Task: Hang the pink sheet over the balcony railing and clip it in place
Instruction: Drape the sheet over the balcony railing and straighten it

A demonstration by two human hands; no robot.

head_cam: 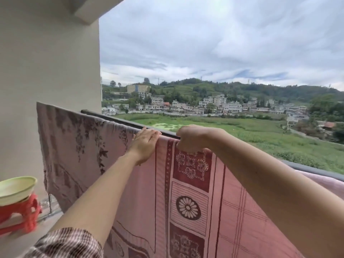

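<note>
The pink sheet, patterned with dark red squares and flowers, hangs over the dark balcony railing and drapes down toward me. My left hand lies flat on the sheet at the rail, fingers together and stretched over the top. Just to its right, my right hand is curled over the rail, its fingers closed on the sheet's top fold. No clip shows in either hand or on the rail.
A paler mauve cloth hangs on the railing to the left, against the grey wall. A green basin sits on a red plastic stool at lower left. Beyond the rail lie fields and houses.
</note>
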